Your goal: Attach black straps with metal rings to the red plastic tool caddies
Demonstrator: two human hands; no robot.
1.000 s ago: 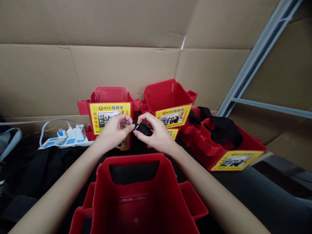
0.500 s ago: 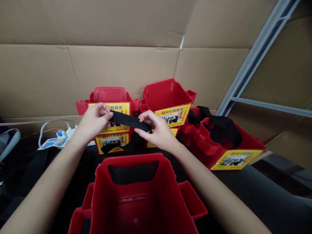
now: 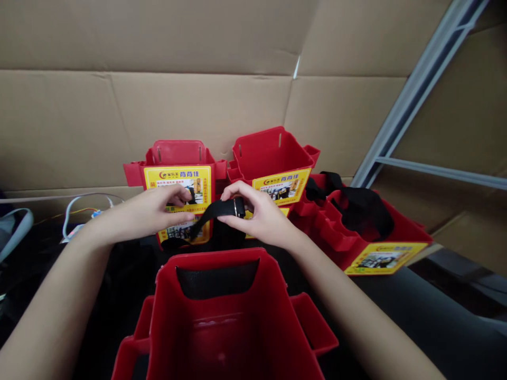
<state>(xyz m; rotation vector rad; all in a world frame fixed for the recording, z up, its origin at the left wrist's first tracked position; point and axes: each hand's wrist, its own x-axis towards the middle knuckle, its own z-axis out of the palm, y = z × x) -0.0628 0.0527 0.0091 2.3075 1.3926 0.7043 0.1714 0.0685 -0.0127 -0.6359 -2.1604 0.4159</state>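
"Since both your hands are raised, where is the black strap [image 3: 214, 210]?"

"It's between them, out past the far rim of the nearest red bin [image 3: 170, 306] and in front of the stacked ones. My right hand [image 3: 262, 215] has it, thumb below and fingers above, closed on the webbing right beside a metal buckle [image 3: 236, 207]. From my grip the strap curves down to the left."

"And your left hand [image 3: 152, 210]?"

"Thumb and fingers stand partly apart, fingers bent, a gap between. The strap runs down just beside my thumb tip; whether the two touch, I cannot tell."

"What about that nearest bin?"

"It sits open-topped below my hands, with a black band [image 3: 217, 281] across the opening in its far wall."

"Further out?"

"Behind my hands I see a left stack of bins [image 3: 178, 153] and a right stack of bins [image 3: 273, 153], bearing yellow labels [image 3: 198, 173]. Off to my right is another labelled red bin [image 3: 336, 237] with black webbing [image 3: 366, 208] over it. On the left, a power strip [image 3: 75, 232] is mostly hidden by my forearm. A cardboard wall [image 3: 206, 105] closes the back, and a metal frame [image 3: 415, 89] slants across it at the right."
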